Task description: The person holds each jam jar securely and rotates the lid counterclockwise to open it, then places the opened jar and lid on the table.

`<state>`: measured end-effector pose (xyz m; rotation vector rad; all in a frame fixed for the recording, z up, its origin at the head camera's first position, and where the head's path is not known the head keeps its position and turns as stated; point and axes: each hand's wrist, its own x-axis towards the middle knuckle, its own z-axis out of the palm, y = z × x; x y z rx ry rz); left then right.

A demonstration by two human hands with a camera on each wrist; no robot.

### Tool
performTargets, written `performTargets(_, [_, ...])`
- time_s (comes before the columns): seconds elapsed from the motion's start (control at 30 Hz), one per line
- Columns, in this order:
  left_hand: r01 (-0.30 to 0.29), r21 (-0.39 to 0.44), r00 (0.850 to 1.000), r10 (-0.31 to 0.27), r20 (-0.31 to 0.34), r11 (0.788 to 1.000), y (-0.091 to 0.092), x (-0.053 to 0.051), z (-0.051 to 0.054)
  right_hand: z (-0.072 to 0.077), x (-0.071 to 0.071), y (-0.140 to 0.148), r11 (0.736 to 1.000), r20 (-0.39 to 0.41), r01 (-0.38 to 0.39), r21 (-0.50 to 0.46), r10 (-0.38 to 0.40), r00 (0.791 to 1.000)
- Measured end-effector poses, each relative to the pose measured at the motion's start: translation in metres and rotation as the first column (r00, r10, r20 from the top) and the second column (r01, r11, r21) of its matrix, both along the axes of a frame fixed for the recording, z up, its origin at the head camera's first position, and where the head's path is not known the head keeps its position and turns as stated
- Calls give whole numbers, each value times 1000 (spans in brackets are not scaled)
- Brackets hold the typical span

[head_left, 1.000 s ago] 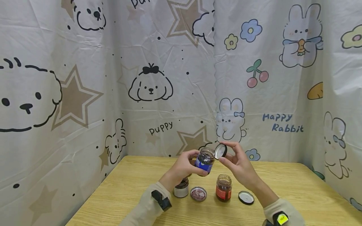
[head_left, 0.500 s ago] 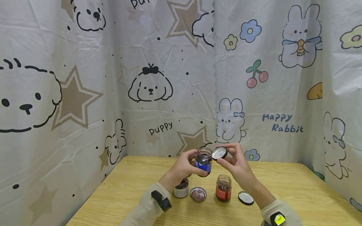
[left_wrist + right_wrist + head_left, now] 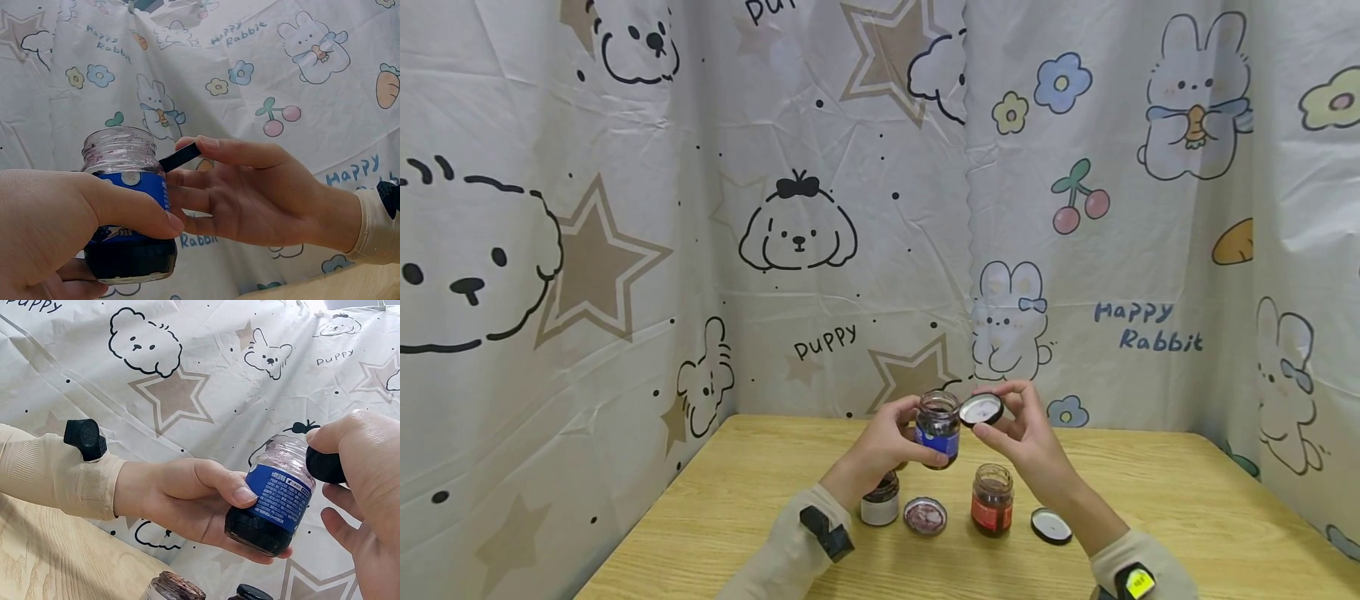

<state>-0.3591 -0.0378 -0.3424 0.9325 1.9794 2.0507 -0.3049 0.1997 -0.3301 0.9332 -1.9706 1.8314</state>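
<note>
My left hand [image 3: 883,439] grips a glass jar [image 3: 937,442] with a blue label, holding it above the table. Its mouth is uncovered, and dark contents show inside. In the left wrist view the thumb lies across the label. A black lid [image 3: 981,410] with a white inside is pinched between thumb and fingers of my right hand [image 3: 1032,433]. The lid is tilted with its inside up, close beside the jar's rim. From the right wrist, the lid's black outer side [image 3: 325,465] shows.
On the wooden table [image 3: 760,533] stand an uncovered red-labelled jar [image 3: 992,504] and a white-labelled jar [image 3: 880,504], partly behind my left hand. Two lids lie nearby: a stained lid [image 3: 925,517] and a white-lined lid [image 3: 1051,527]. Another dark-lidded jar [image 3: 253,592] shows at the right wrist view's bottom edge.
My right hand has turned the lid from nearly upright to flatter, inside upward, and moved it slightly left. The jar in my left hand has shifted a little left and stands more upright.
</note>
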Motion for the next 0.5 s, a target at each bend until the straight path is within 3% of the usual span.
performTargets(0.5, [-29,-15,1000,29,-8,999,-3,-1,1,1,0,0,999,22,15,39,-16,1000])
